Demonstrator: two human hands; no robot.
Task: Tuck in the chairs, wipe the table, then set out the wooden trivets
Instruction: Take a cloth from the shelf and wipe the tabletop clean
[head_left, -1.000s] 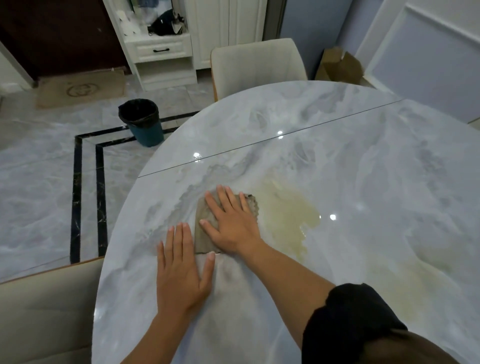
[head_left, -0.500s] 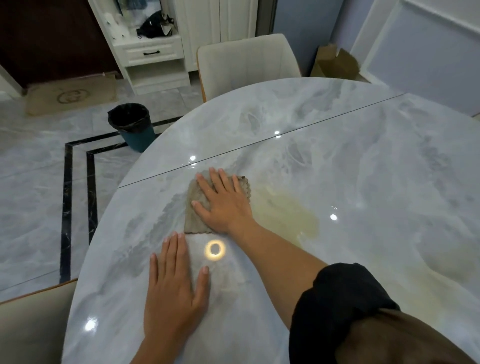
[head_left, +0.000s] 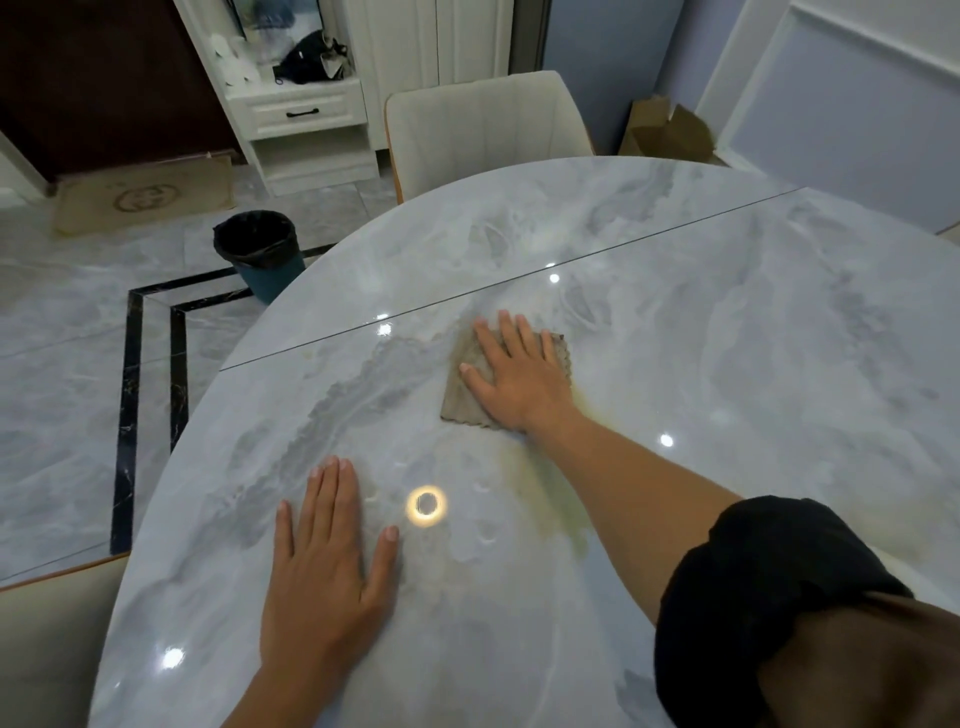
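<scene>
Right grip (head_left: 519, 384): flat on the cloth, fingers straight and slightly spread, palm pressing down; nothing clasped.
Left grip (head_left: 327, 582): flat on the bare bench, fingers straight and side by side, thumb out; holds nothing.
Cloth (head_left: 457, 405): grey-brown with a scalloped edge, lying flat under my right grip, just on my side of the seam that crosses the bench.
Bench (head_left: 727, 338): glossy pale marble pattern, rounded end, lamp reflections on it.
Stain (head_left: 550, 499): yellowish smear, from beside the cloth's near right corner back along my right forearm.
Far chair (head_left: 483, 124): cream, back close to the bench's far end.
Near chair (head_left: 52, 649): cream, at the bench's near left edge.
Bin (head_left: 262, 252): teal with a black liner, on the floor left of the bench.
</scene>
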